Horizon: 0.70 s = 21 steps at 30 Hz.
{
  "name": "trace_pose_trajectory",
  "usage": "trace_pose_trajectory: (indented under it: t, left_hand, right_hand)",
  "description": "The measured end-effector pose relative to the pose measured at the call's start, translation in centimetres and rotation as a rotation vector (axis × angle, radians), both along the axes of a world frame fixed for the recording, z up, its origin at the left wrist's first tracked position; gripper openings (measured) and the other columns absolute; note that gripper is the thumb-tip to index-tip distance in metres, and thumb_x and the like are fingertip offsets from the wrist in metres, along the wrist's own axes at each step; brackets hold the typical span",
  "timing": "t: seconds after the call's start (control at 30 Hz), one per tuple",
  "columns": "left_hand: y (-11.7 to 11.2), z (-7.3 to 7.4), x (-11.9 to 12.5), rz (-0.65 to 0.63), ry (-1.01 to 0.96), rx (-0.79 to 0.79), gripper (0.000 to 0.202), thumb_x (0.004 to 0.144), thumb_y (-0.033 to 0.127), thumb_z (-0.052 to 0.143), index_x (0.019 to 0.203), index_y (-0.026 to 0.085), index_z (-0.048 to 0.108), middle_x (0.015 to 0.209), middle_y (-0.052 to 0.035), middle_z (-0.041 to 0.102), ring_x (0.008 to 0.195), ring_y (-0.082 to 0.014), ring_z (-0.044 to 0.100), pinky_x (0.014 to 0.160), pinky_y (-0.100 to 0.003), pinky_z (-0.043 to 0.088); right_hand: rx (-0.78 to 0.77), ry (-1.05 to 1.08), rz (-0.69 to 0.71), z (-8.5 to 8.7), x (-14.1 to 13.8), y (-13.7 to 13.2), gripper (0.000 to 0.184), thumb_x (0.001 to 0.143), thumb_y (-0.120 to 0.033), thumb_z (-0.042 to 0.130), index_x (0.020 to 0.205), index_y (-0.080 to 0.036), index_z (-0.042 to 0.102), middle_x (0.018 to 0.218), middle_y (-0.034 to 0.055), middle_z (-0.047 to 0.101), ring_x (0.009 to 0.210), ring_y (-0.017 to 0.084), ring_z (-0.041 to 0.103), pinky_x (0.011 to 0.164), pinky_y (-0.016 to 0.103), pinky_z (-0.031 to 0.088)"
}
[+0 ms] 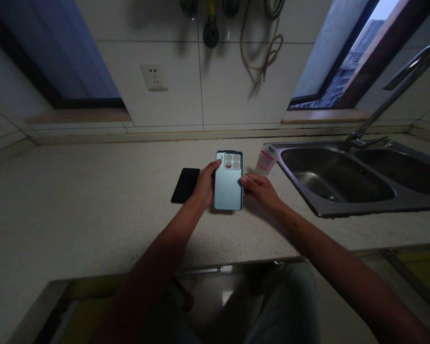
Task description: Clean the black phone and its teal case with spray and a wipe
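Phone case [228, 191] held between hands [261, 189].

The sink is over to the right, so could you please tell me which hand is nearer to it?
Right. The right hand holds the case's right edge, a short way left of the sink; the left hand holds the opposite edge, farther away.

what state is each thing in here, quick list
case: held, camera cutouts facing the viewer
left hand: gripping the case's left side
right hand: gripping its right edge
phone: flat on the counter, upward side dark
packet: on the counter, contents unclear
tap: no running water seen
socket: nothing plugged in
cord: hanging, looped
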State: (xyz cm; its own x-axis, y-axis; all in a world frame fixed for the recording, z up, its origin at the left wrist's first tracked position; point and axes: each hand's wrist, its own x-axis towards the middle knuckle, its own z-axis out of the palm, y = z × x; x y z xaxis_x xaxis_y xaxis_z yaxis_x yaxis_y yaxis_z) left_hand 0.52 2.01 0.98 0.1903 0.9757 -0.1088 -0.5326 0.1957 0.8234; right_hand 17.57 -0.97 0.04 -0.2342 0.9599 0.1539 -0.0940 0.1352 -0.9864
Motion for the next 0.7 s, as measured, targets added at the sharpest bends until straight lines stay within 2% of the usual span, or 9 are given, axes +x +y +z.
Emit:
trace_pose_trajectory:
  t: [0.13,0.27,0.37,0.43,0.57,0.63,0.7]
  left_hand:
    - [-0.9,0.4,0.3,-0.196,-0.084,-0.073,0.048,0.075,0.064,0.062,0.090,0.018,0.067,0.091,-0.0127,0.076,0.091,-0.0299,0.071,0.076,-0.043,0.057]
    - [-1.3,0.6,0.6,-0.225,-0.161,-0.044,0.058,0.078,0.072,0.057,0.098,0.018,0.068,0.099,-0.0141,0.076,0.096,-0.0310,0.072,0.080,-0.044,0.057]
    - [-1.2,0.7,0.6,-0.215,-0.158,-0.027,0.062,0.078,0.075,0.056,0.099,0.018,0.069,0.098,-0.0141,0.076,0.096,-0.0310,0.072,0.080,-0.044,0.057]
    - [-1.1,0.7,0.5,-0.177,-0.141,-0.029,0.064,0.078,0.077,0.055,0.099,0.019,0.069,0.095,-0.0133,0.076,0.094,-0.0303,0.072,0.079,-0.043,0.057]
    - [-1.0,0.4,0.4,-0.104,-0.115,-0.049,0.065,0.077,0.080,0.055,0.101,0.020,0.068,0.092,-0.0116,0.076,0.089,-0.0279,0.072,0.077,-0.041,0.058]
    - [-0.9,0.1,0.4,-0.122,-0.123,-0.061,0.067,0.078,0.081,0.053,0.101,0.020,0.067,0.092,-0.0119,0.076,0.089,-0.0277,0.073,0.077,-0.041,0.058]
    - [-0.8,-0.3,0.5,-0.157,-0.136,-0.080,0.067,0.079,0.081,0.052,0.100,0.019,0.067,0.092,-0.0127,0.076,0.092,-0.0286,0.073,0.078,-0.042,0.058]
  right_hand:
    - [-0.006,-0.028,0.018,-0.4,0.0,0.0,0.044,0.074,-0.063,0.076,0.071,-0.020,0.066,0.068,0.0002,0.057,0.063,0.015,0.052,0.060,0.030,0.050]
    - [-0.052,-0.053,0.037,-0.7,0.1,0.1,0.045,0.076,-0.065,0.073,0.074,-0.020,0.067,0.071,0.0017,0.062,0.066,0.016,0.056,0.065,0.033,0.051]
    - [-0.074,-0.070,0.018,-0.7,0.3,0.5,0.045,0.075,-0.065,0.073,0.075,-0.020,0.068,0.071,0.0025,0.063,0.064,0.016,0.055,0.061,0.033,0.050]
    - [-0.065,-0.080,-0.057,-0.8,0.6,0.8,0.044,0.074,-0.063,0.074,0.076,-0.020,0.070,0.072,0.0027,0.064,0.063,0.016,0.055,0.059,0.031,0.049]
    - [0.055,-0.110,-0.342,-1.0,1.8,1.6,0.038,0.079,-0.058,0.069,0.077,-0.020,0.070,0.070,0.0014,0.063,0.061,0.015,0.054,0.056,0.029,0.048]
    - [0.128,-0.119,-0.440,-1.0,2.3,1.8,0.036,0.083,-0.056,0.066,0.084,-0.020,0.071,0.073,0.0011,0.064,0.061,0.015,0.055,0.057,0.029,0.048]
    - [0.186,-0.145,-0.454,-1.0,2.4,1.9,0.037,0.085,-0.055,0.065,0.098,-0.021,0.072,0.081,0.0027,0.067,0.067,0.017,0.059,0.061,0.031,0.051]
